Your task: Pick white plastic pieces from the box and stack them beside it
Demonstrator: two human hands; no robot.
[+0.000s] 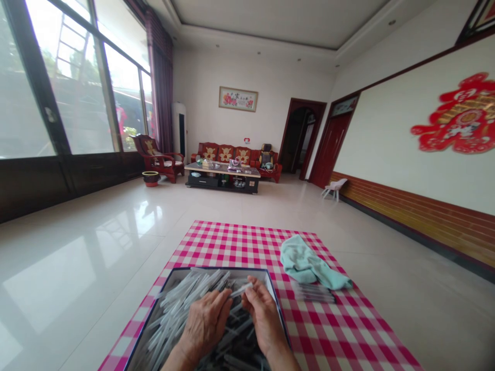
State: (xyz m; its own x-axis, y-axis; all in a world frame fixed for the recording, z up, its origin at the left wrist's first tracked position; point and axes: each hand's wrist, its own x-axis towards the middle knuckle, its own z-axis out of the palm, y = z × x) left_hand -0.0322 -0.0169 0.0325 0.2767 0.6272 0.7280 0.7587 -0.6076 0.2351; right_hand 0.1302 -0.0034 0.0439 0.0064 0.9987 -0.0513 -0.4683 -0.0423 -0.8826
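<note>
Both hands are over a blue-rimmed tray filled with several clear, slim plastic tubes and darker pieces. My left hand is closed, its thumb and fingers at one end of a pale, slim tube. The other end of that tube is pinched between the thumb and fingertips of my right hand. Right of the tray, several clear tubes with dark ends lie in a row on the cloth, beside a crumpled mint-green towel.
A pink-and-white checked cloth covers the table. Farther off on the tiled floor stand a low coffee table, a red wooden sofa, an armchair and a small pale chair.
</note>
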